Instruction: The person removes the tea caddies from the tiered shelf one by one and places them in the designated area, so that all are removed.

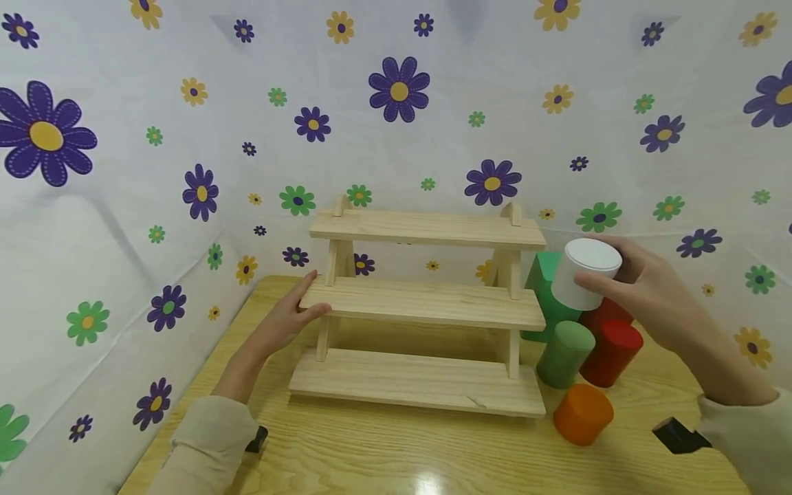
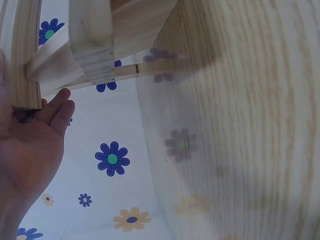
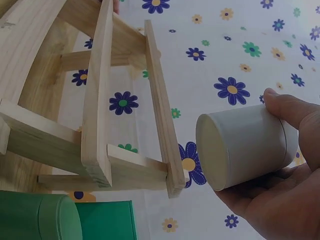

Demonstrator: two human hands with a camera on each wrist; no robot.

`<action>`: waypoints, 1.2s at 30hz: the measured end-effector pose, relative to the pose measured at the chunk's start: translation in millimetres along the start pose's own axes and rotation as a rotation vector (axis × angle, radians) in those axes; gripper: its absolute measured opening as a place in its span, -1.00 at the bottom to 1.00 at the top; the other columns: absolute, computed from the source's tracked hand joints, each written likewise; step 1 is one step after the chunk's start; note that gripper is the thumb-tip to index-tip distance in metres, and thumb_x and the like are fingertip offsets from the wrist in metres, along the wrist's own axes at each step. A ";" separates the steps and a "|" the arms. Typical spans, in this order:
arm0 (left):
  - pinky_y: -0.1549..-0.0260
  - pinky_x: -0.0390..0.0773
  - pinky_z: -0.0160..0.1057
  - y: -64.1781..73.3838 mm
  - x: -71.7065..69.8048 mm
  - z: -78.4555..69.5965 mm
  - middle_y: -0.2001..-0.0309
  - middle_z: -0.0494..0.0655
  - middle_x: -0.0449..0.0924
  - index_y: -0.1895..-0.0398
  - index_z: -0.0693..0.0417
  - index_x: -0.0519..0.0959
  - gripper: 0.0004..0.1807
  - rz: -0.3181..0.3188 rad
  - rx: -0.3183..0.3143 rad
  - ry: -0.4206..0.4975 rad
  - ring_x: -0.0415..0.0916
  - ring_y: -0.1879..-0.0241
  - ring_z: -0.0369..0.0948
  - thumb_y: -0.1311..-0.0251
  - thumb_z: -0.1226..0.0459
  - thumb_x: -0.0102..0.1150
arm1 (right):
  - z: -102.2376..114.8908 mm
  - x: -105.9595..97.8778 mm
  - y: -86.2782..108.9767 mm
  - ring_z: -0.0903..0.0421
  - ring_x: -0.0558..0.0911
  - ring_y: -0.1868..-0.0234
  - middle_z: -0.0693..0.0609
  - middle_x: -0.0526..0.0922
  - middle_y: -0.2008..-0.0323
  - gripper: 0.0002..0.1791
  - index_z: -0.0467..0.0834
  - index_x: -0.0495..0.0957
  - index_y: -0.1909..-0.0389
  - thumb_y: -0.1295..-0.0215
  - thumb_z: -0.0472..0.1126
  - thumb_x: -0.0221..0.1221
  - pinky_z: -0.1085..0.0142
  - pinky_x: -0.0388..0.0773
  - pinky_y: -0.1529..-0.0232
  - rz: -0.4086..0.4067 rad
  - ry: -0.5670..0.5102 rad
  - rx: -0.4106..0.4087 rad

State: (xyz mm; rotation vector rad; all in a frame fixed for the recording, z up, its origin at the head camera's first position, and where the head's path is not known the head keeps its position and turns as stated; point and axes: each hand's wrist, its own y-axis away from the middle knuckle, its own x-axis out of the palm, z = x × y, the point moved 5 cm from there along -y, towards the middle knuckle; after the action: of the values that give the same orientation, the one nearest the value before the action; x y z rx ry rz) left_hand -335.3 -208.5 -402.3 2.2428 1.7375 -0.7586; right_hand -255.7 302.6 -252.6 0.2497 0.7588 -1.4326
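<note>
A three-tier wooden display stand [image 1: 421,302] stands on the table, its stepped shelves bare. My left hand [image 1: 291,313] grips the left end of its middle shelf, thumb along the front edge. In the left wrist view the fingers [image 2: 59,112] reach past that shelf's end. To the right of the stand, my right hand [image 1: 646,289] holds a white cylindrical canister [image 1: 581,275] up at about middle-shelf height. The right wrist view shows the canister [image 3: 245,147] lying between thumb and fingers, its flat base facing the stand.
Beside the stand's right end are a green box [image 1: 547,289], a light green canister [image 1: 566,354], a red canister [image 1: 612,354] with another red one behind it, and an orange canister [image 1: 584,414]. A flower-patterned cloth [image 1: 396,151] hangs behind and left of the wooden table [image 1: 371,447].
</note>
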 end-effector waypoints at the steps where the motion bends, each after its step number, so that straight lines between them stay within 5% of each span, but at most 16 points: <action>1: -0.45 0.13 0.23 0.2 -0.4 -0.3 -0.66 0.14 -0.20 -0.71 0.02 -0.20 -0.03 0.000 0.000 0.001 -0.04 -0.57 0.21 -0.51 -0.05 0.13 | -1.5 -2.3 2.7 0.39 0.60 0.10 -0.02 0.47 -0.14 -0.30 -0.21 0.21 -0.53 -0.50 -0.17 0.25 0.51 0.63 0.20 -0.010 0.017 0.003; 20: -0.47 0.08 0.22 -0.2 -1.4 -1.5 -0.67 0.11 -0.24 -0.70 0.07 -0.19 -0.02 0.006 0.017 -0.004 -0.14 -0.60 0.17 -0.50 -0.05 0.14 | -42.6 -32.1 49.7 0.45 0.48 0.14 0.18 0.36 -0.14 -0.33 -0.07 0.21 -0.53 -0.50 -0.18 0.24 0.69 0.44 0.25 -0.100 0.119 0.077; 27: -0.47 0.07 0.22 -0.2 -2.1 -3.8 -0.67 0.12 -0.22 -0.70 0.07 -0.18 -0.04 0.004 0.026 -0.003 -0.13 -0.60 0.18 -0.51 -0.02 0.14 | -61.3 -40.3 63.1 0.49 0.45 0.09 0.41 0.36 -0.09 -0.41 0.11 0.31 -0.45 -0.49 -0.25 0.25 0.72 0.40 0.28 -0.145 0.090 0.077; 33: -0.46 0.10 0.23 1.1 -1.8 -5.3 -0.66 0.14 -0.21 -0.70 0.07 -0.18 -0.05 0.005 0.029 0.001 -0.09 -0.58 0.20 -0.52 0.00 0.14 | -81.1 -41.7 72.0 0.32 0.40 -0.08 0.14 0.33 -0.24 -0.28 -0.10 0.14 -0.59 -0.52 -0.21 0.22 0.72 0.37 0.02 -0.157 0.104 0.129; 36: -0.46 0.10 0.23 1.6 -1.9 -4.3 -0.66 0.14 -0.20 -0.70 0.06 -0.18 -0.06 0.002 0.031 0.000 -0.09 -0.58 0.19 -0.52 0.01 0.14 | -89.9 -41.5 75.6 0.36 0.37 -0.08 0.20 0.33 -0.21 -0.23 -0.19 0.06 -0.61 -0.53 -0.21 0.21 0.72 0.34 -0.01 -0.143 0.109 0.145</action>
State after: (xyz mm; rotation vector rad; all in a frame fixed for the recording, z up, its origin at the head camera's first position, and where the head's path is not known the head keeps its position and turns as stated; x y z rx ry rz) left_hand -333.0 -208.5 -398.0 2.2642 1.7350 -0.7907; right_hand -211.0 400.3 -315.8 0.3943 0.7745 -1.6226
